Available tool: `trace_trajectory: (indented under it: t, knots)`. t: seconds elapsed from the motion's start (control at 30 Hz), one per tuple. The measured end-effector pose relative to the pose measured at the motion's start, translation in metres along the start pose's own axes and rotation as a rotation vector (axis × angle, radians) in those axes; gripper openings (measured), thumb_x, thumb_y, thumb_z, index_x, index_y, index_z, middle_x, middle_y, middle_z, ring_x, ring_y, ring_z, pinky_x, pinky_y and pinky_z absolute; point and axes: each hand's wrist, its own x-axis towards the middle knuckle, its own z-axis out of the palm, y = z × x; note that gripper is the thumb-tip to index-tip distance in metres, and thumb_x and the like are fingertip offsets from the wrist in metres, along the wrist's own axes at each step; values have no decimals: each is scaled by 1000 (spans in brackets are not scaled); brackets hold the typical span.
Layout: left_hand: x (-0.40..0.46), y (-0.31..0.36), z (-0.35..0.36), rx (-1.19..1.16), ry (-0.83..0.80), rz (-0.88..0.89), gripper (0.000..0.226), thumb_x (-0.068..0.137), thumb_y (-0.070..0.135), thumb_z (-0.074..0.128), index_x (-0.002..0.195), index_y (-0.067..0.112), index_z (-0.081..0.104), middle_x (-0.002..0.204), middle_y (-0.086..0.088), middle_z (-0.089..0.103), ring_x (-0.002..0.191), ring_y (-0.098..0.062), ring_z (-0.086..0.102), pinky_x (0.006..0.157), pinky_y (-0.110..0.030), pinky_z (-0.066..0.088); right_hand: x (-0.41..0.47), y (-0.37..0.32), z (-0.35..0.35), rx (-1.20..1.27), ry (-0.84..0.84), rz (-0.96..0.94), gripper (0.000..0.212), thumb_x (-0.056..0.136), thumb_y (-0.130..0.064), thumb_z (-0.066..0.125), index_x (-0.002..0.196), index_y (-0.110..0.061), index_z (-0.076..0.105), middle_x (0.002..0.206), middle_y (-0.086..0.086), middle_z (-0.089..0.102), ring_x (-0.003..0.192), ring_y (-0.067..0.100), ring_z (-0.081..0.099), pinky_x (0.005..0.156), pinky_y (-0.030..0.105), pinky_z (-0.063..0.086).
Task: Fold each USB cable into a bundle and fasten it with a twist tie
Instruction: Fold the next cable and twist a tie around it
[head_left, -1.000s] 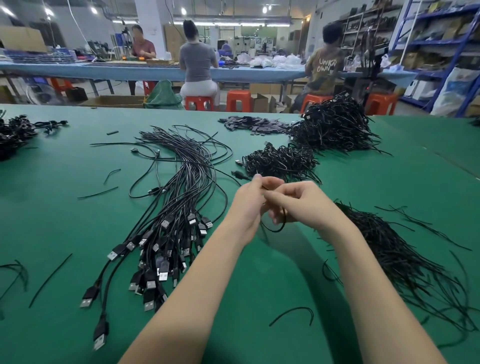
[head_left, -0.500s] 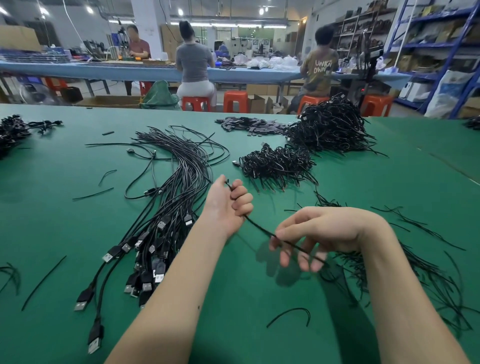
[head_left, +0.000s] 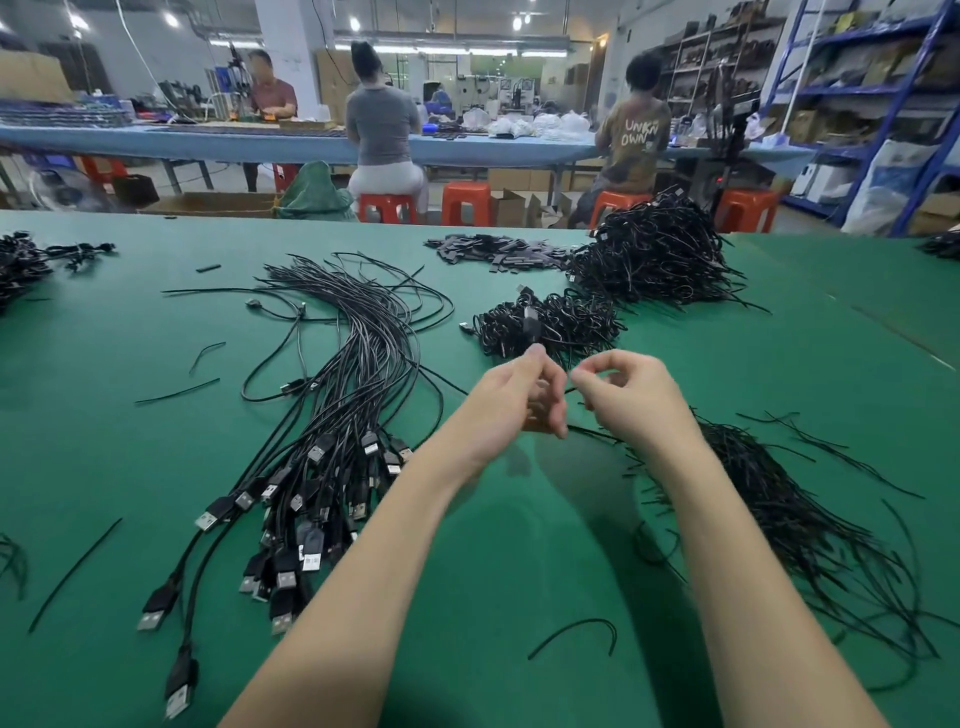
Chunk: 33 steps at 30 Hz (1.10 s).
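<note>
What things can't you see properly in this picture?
- Head view: the cable bundle in the left hand is hidden by its curled fingers.
- The twist tie at the right hand is too thin to follow.
- The twist tie pile runs off the right edge.
- Plugs in the bundled cable pile are too small to count.

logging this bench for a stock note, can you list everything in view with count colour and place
loose USB cables: many, black, fanned out left of the hands
bundled cables: two heaps, black, beyond the hands
twist ties: a pile plus strays, black, right of the hands
flat strips: small heap, dark, far centre
table: one, green, underneath it all
stools: several, orange, behind the table
left hand: grip on a folded cable
right hand: pinches a tie
</note>
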Motion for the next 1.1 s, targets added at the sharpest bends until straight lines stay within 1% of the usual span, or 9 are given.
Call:
trace_trajectory:
  t: [0.13, 0.3, 0.53, 0.63, 0.7, 0.83, 0.93, 1.03, 1.1]
  knots:
    - [4, -5, 4, -54, 101, 2, 41, 109, 39, 25, 78, 18, 40, 52, 13, 25, 46, -8, 19, 47, -21, 23, -4, 3, -4, -93, -283, 32, 8, 96, -24, 64, 92, -23, 70, 63, -10, 71, 48, 8, 50, 47, 20, 41]
    - [4, -1, 1, -248, 133, -3, 29, 104, 14, 30, 79, 13, 44, 59, 7, 30, 50, -8, 23, 46, -20, 21, -6, 13, -8, -295, -468, 60, 14, 98, -25, 61, 89, -21, 72, 70, -10, 75, 43, 2, 50, 41, 13, 37]
    - [-2, -3, 1, -79, -150, -166, 38, 106, 20, 30, 75, 13, 51, 52, 3, 49, 43, -11, 37, 43, -21, 36, -2, 7, 1, 42, -73, 8, 9, 96, -20, 63, 90, -22, 69, 77, -3, 74, 52, 6, 47, 60, 26, 41]
    - [-1, -8, 3, 136, -148, -226, 40, 104, 13, 29, 87, 5, 64, 77, -9, 74, 65, -19, 68, 66, -27, 56, -4, -15, 0, 160, -2, -140, 11, 97, -18, 61, 92, -24, 68, 87, -4, 71, 64, 8, 53, 72, 32, 46]
    - [0, -13, 4, 103, -89, -220, 42, 105, 11, 28, 95, 6, 68, 95, -14, 75, 86, -23, 71, 86, -33, 56, -7, -27, -1, 165, -20, -180, 13, 97, -19, 60, 90, -26, 66, 84, -5, 67, 66, 12, 56, 71, 34, 49]
    - [5, -15, 0, -218, 90, -141, 45, 107, 19, 28, 92, 9, 69, 86, -8, 74, 81, -20, 69, 87, -36, 53, -19, -40, 2, 264, -214, -139, 16, 100, -5, 54, 93, -16, 62, 72, 2, 63, 51, 8, 55, 53, 23, 48]
    - [8, -7, -13, -570, 163, -109, 47, 107, 23, 24, 109, 1, 65, 105, -16, 73, 88, -22, 71, 83, -31, 55, -25, -36, -1, 273, -525, -59, 14, 102, 1, 49, 96, -9, 58, 71, 2, 65, 58, 12, 60, 55, 22, 52]
    - [3, 1, -26, -877, 109, -74, 49, 106, 22, 25, 115, -5, 65, 119, -21, 70, 107, -30, 70, 89, -35, 58, -27, -26, -6, 163, -866, 26, 8, 103, 0, 50, 100, -7, 53, 78, 6, 70, 66, 16, 64, 63, 23, 52]
    - [-1, 5, -27, -961, 33, -53, 51, 105, 21, 28, 106, -4, 73, 115, -20, 71, 105, -30, 71, 84, -34, 60, -25, -19, -4, -73, -922, 45, 12, 97, 1, 55, 97, -10, 52, 81, 3, 76, 63, 14, 63, 61, 23, 47]
